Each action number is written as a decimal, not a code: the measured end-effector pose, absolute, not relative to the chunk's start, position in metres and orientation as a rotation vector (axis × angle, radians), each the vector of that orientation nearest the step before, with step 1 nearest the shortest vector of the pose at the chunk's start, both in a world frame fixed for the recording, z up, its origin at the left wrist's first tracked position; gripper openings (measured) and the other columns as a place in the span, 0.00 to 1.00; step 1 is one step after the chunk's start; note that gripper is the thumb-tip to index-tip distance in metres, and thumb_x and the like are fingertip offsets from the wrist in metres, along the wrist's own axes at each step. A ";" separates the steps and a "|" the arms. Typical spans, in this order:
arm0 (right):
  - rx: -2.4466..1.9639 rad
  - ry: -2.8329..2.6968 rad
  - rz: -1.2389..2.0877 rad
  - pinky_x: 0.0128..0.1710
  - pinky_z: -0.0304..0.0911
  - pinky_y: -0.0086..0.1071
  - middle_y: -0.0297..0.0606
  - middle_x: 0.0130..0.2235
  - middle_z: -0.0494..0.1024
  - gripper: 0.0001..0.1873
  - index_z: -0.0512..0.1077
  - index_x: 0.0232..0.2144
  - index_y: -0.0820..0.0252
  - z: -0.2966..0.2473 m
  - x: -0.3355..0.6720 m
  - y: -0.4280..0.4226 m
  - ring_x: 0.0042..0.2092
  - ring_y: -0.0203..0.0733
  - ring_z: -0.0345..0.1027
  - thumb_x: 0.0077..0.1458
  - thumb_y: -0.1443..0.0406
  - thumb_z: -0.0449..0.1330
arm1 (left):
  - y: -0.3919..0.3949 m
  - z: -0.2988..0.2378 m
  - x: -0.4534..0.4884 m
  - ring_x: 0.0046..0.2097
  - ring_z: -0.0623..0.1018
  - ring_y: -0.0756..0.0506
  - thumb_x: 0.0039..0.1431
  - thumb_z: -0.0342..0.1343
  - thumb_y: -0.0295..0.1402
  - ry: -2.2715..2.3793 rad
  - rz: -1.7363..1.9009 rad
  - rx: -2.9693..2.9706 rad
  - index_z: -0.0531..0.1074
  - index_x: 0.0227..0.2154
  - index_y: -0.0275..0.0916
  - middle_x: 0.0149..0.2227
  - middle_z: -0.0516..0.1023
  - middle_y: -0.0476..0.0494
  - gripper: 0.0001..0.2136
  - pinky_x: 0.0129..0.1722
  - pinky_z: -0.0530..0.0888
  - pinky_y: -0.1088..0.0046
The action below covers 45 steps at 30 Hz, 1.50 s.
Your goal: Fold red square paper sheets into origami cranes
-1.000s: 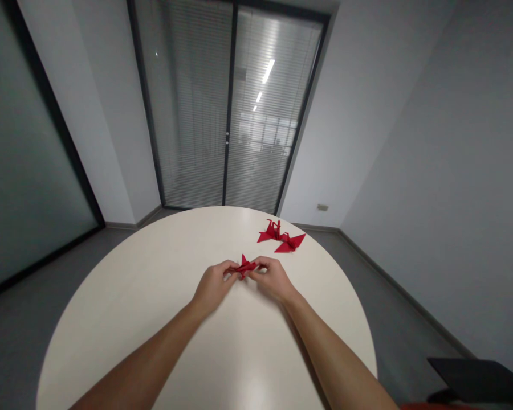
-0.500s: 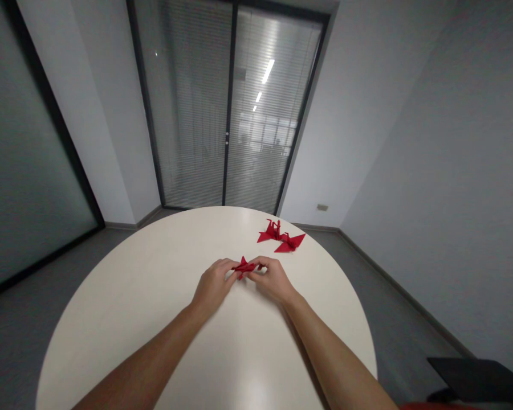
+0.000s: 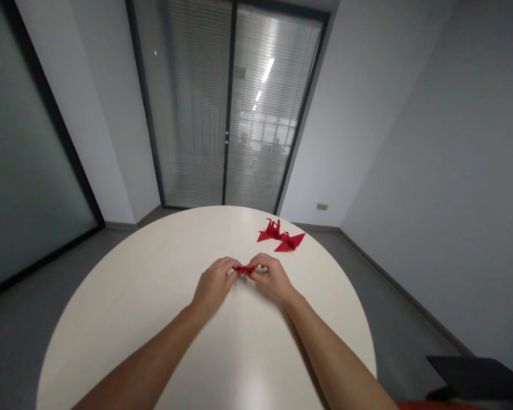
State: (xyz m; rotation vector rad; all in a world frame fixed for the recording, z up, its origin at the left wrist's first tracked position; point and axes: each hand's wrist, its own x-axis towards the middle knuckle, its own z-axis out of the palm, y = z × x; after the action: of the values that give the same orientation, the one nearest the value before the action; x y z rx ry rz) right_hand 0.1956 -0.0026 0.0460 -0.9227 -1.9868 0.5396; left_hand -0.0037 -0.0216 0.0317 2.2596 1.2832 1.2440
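Note:
A small piece of folded red paper is held between my two hands, just over the round white table. My left hand pinches its left end between thumb and fingers. On the other end, my right hand has its thumb and fingers closed too. The paper looks narrow and flat from here, and its ends are hidden by my fingertips. Beyond my right hand, two red origami cranes lie close together near the table's far right edge.
A black chair part stands at the lower right, past the table's edge. Behind the table is a dark-framed glass partition with blinds. A socket plate sits low on the white wall.
The folded red paper showed points sticking up and down before; now it appears as a flat, narrow strip. Both hands have kept nearly the same place and grip.

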 end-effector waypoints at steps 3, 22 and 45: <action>-0.891 -2.001 0.558 0.41 0.64 0.34 0.38 0.34 0.80 0.01 0.79 0.31 0.57 0.047 0.196 -0.003 0.38 0.42 0.72 0.55 0.67 0.66 | -0.022 0.031 -0.004 0.44 0.77 0.45 0.61 0.53 0.23 1.330 1.217 2.267 0.75 0.37 0.42 0.40 0.80 0.48 0.09 0.44 0.72 0.69; -0.922 -1.857 0.863 0.50 0.66 0.41 0.41 0.46 0.81 0.22 0.73 0.51 0.56 0.038 0.198 -0.001 0.47 0.45 0.75 0.53 0.64 0.66 | -0.018 0.030 -0.006 0.41 0.78 0.46 0.58 0.51 0.25 1.159 1.289 2.061 0.75 0.35 0.41 0.39 0.79 0.46 0.09 0.37 0.74 0.73; -1.004 -2.019 1.028 0.34 0.63 0.29 0.40 0.47 0.79 0.44 0.58 0.65 0.54 0.039 0.208 -0.006 0.35 0.37 0.70 0.46 0.71 0.66 | -0.011 0.019 -0.007 0.42 0.82 0.44 0.59 0.56 0.29 1.332 1.072 1.944 0.76 0.39 0.43 0.40 0.84 0.46 0.07 0.45 0.75 0.69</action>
State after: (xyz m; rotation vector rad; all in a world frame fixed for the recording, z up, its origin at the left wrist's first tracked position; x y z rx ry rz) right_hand 0.2078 -0.0058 0.0393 -1.0035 -2.0193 1.0278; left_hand -0.0068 -0.0112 0.0185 1.9437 1.3322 1.0716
